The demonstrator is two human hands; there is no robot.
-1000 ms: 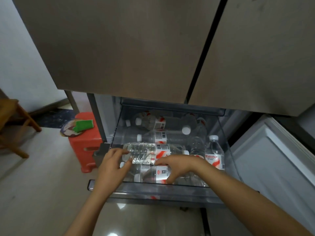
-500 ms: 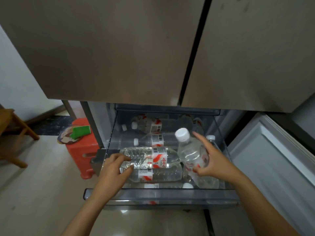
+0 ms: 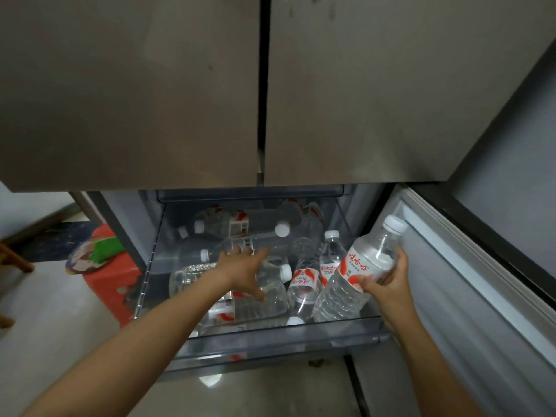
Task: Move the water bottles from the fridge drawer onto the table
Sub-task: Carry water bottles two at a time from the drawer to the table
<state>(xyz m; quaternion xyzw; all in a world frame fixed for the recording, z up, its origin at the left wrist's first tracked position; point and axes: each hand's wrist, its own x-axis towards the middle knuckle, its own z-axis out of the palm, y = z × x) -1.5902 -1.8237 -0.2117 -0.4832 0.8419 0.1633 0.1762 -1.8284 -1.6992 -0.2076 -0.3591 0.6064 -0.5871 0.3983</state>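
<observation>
While left fingers [image 3: 240,253] spread over lying bottles [image 3: 192,275], right fingers [image 3: 401,263] grip a bottle [image 3: 359,267], cap up-right.

View: one wide-angle camera sat on the person's head.
Facing: forward and down into the open fridge drawer [image 3: 285,341], with the closed upper doors [image 3: 129,85] filling the top half.
Nearness: close, with both forearms [image 3: 150,341] crossing from the bottom edge.
Edges: floor [image 3: 45,326] at left, open lower door [image 3: 481,296] at right.

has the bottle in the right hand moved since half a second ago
Yes. The bottle in the right hand has risen and swung right, its cap now past the right edge of the drawer.
</observation>
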